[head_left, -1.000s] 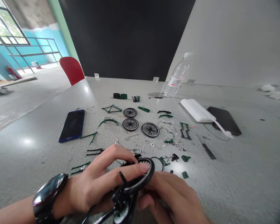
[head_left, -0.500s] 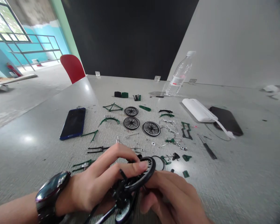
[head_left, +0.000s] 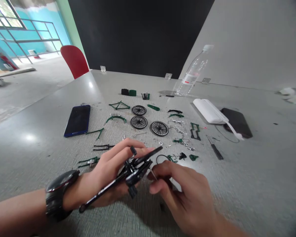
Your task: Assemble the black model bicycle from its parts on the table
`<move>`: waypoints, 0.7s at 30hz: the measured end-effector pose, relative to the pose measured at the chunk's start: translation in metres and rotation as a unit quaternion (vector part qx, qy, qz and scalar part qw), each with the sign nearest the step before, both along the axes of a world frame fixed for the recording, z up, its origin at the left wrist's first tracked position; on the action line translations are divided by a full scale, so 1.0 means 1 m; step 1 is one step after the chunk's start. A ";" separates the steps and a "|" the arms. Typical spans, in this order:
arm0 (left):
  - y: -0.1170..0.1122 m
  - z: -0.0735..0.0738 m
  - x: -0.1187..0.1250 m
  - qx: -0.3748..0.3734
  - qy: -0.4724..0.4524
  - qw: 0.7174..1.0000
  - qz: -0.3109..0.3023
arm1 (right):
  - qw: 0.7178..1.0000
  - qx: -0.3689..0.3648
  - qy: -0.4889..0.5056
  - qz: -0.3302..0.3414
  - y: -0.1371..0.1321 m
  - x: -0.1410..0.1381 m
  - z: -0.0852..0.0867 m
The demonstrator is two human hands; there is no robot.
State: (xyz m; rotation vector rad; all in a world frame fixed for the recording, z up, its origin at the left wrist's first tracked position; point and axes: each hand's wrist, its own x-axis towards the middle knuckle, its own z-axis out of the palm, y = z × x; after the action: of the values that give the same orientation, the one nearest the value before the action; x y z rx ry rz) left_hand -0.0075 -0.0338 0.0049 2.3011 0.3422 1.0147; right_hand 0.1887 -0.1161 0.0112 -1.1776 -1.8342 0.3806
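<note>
My left hand (head_left: 114,161) is closed around a partly built black miniature bicycle (head_left: 136,174), tilted in the air over the table. Its wheel is seen nearly edge-on, and pedals and a crank face me. Close on its right, my right hand (head_left: 189,194) pinches a thin metal rod (head_left: 153,174) between thumb and forefinger. The rod's tip reaches the wheel end of the bicycle; whether it touches cannot be made out. The rod's other end is hidden in the hand. Beyond lie loose spoked wheels (head_left: 159,128) and a green bicycle frame (head_left: 119,105).
A phone (head_left: 77,120) lies left of the parts. To the right are a screwdriver (head_left: 216,151), a white device (head_left: 209,112) with a cable and a dark flat object (head_left: 239,122). A plastic bottle (head_left: 191,75) stands at the back before the black panel (head_left: 138,36).
The bicycle has been turned so its wheel shows edge-on and the crank faces up. My right hand has drawn slightly away, and the thin rod shows more clearly. The view has tipped down slightly.
</note>
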 end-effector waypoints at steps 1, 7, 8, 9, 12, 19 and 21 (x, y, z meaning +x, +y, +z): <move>0.000 0.002 0.002 -0.002 -0.009 1.000 -0.001 | 1.000 0.005 -0.004 -0.008 0.000 0.001 -0.001; 0.001 0.005 0.006 -0.025 -0.023 0.999 -0.001 | 1.000 0.017 -0.023 -0.011 0.000 0.005 -0.004; 0.001 0.004 0.006 -0.028 -0.028 0.999 -0.010 | 0.999 0.019 -0.024 -0.015 0.000 0.004 -0.002; 0.001 0.003 0.005 -0.029 -0.032 0.999 -0.016 | 0.999 0.021 -0.025 -0.019 0.001 0.004 -0.001; 0.002 0.000 0.002 -0.027 -0.029 0.999 -0.025 | 0.999 0.031 -0.029 -0.034 0.001 0.002 0.002; 0.002 -0.003 -0.001 -0.024 -0.012 1.000 -0.016 | 0.999 0.034 -0.008 -0.039 0.001 0.000 0.002; 0.002 -0.003 -0.001 -0.025 -0.011 0.999 -0.018 | 0.999 0.020 -0.002 -0.036 0.002 0.000 0.001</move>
State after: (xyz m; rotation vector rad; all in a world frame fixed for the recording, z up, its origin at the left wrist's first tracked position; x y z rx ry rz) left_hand -0.0081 -0.0318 0.0023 2.2412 0.3133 1.0028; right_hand 0.1892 -0.1146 0.0119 -1.2144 -1.7889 0.2984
